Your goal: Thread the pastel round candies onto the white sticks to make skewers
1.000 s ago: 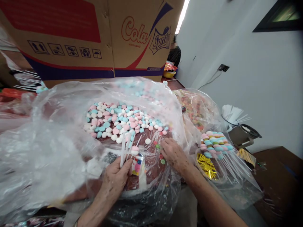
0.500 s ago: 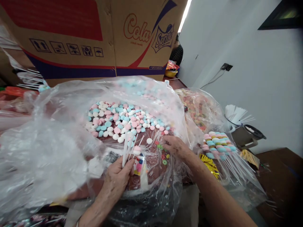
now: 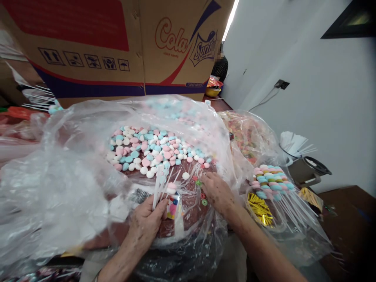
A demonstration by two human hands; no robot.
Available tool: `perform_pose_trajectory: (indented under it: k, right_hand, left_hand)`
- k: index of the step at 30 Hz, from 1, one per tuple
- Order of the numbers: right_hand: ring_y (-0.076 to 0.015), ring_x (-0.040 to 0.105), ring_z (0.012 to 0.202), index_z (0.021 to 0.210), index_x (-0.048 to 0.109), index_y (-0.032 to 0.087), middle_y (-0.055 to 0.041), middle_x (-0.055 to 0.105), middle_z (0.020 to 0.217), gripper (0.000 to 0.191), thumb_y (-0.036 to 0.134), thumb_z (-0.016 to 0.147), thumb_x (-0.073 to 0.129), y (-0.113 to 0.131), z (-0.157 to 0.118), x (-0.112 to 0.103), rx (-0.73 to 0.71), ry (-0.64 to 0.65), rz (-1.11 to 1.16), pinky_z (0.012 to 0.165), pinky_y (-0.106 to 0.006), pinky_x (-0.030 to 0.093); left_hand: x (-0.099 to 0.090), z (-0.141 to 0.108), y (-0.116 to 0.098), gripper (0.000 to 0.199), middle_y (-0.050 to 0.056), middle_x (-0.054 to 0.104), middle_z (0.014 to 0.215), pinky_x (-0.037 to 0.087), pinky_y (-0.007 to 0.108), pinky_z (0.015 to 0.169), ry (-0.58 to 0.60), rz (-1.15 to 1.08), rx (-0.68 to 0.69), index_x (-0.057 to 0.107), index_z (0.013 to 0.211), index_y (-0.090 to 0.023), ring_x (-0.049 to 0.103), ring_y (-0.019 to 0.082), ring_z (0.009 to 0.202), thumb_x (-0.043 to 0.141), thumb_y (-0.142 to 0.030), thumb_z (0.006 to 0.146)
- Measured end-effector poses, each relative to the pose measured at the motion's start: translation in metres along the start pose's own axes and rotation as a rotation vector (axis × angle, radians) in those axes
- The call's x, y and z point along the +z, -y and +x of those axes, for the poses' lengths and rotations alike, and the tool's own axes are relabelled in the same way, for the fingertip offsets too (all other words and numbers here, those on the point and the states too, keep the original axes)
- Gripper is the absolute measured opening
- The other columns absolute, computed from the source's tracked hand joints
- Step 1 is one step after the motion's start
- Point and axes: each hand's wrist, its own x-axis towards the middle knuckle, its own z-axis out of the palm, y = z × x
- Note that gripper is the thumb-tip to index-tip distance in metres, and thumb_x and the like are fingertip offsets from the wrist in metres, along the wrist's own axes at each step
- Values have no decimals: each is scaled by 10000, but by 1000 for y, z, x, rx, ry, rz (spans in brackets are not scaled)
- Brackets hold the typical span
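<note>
My left hand (image 3: 148,219) is closed around several white sticks (image 3: 156,188), which point up and away from me. Pink and white marshmallow-like candies (image 3: 171,188) sit on one of these sticks. Over the small ring-shaped gummies (image 3: 204,202), red and green, my right hand (image 3: 219,192) has its fingers curled together and pointing left. Whatever its fingertips hold, if anything, is hidden. Beyond both hands lies a spread of pink, blue and white candies (image 3: 155,147) inside a large clear plastic bag (image 3: 79,117). One white candy (image 3: 185,176) lies apart between the hands.
A large cardboard box (image 3: 141,58) stands behind the bag. At right are a bag of gummies (image 3: 249,135), finished candy skewers (image 3: 272,180), gold twist ties (image 3: 260,209) in a clear container, and a dark jug (image 3: 308,170). A person (image 3: 220,66) is in the background.
My right hand has shifted slightly down and stays by the gummy rings. The forearm has moved left, showing more of the gold ties. My left hand keeps its grip on the sticks.
</note>
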Motion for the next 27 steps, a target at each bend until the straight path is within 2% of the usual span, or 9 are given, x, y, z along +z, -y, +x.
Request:
perform_pose_trajectory:
  k: [3,6,8,10,14,19,22,27]
  right_hand:
    - [-202,539,818,794,570,177,-72,626,836,125,125,867,484,9,-5,-1,68,-181,197,756,-301,419]
    - [-154,548,670,830,591,190,-3,603,724,86,235,858,522,16,-1,-1,138,-347,709,644,-264,443]
    - [-140,571,632,918,634,196,15,624,723,150,300,832,568,20,3,2,151,-378,1004,610,-254,462]
    - [-150,612,655,968,672,194,6,662,753,220,333,807,615,25,7,6,179,-388,1147,634,-269,490]
    - [-179,651,690,986,707,191,-7,689,731,261,363,798,648,38,6,7,243,-394,1182,683,-301,512]
    - [-196,674,822,1016,706,211,-28,724,878,247,336,829,604,46,1,2,223,-464,971,763,-310,518]
    - [-198,672,851,987,697,200,-37,723,901,220,323,836,595,46,1,2,217,-504,903,787,-309,517]
    - [-194,659,905,994,693,210,-48,720,949,187,279,873,567,49,1,0,100,-537,819,856,-321,509]
  left_hand:
    - [0,-1,-2,284,-25,544,508,336,208,455,62,-2,14,687,677,-187,470,140,495,628,-442,786]
    - [-2,-3,-5,251,-34,526,505,341,214,484,144,61,58,701,711,-195,458,143,504,614,-411,805]
    - [-2,-3,-7,262,-40,502,491,332,219,489,181,84,90,686,683,-197,441,140,493,593,-399,822]
    - [-1,-4,-8,298,-44,474,479,309,222,480,201,84,94,643,620,-195,414,133,475,575,-391,833]
    - [1,-3,-11,321,-43,471,500,308,227,503,196,119,83,605,584,-195,424,136,497,552,-385,838]
    - [-1,-2,-14,328,-45,475,518,319,233,535,196,180,95,576,575,-203,442,142,521,524,-374,850]
    - [-2,-1,-13,325,-42,481,525,316,234,531,192,187,107,580,579,-202,448,143,521,519,-371,850]
    - [0,0,-12,288,-39,511,510,318,235,516,183,189,108,626,622,-207,450,148,502,540,-367,846]
